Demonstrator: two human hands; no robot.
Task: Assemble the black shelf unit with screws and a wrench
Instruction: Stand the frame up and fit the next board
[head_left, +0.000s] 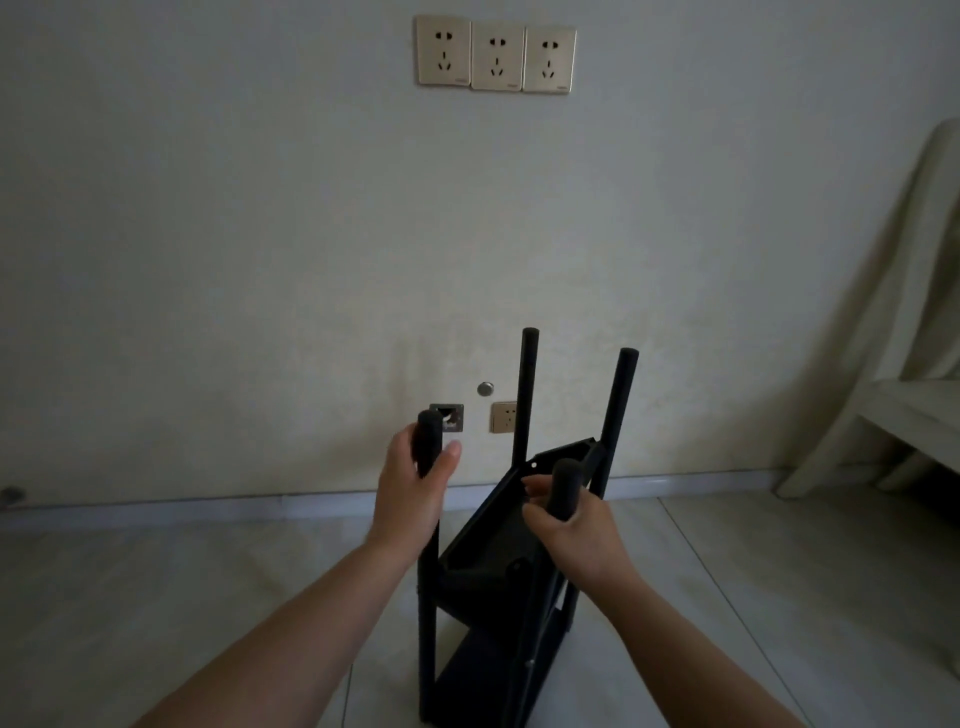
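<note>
The black shelf unit (488, 566) stands on the tiled floor in front of me, with black round posts rising from its corners and a black tray-shaped shelf tilted between them. My left hand (413, 493) grips the near left post just below its top. My right hand (569, 530) grips the near right post just below its top. Two far posts (527, 395) stick up freely behind. No screws or wrench are visible.
A pale wall stands close behind the unit, with three sockets (496, 54) high up and a low socket (503, 417) beside an open wall box (447, 417). A cloth-covered seat (893, 415) stands at the right. Bare tiled floor (182, 597) lies to the left.
</note>
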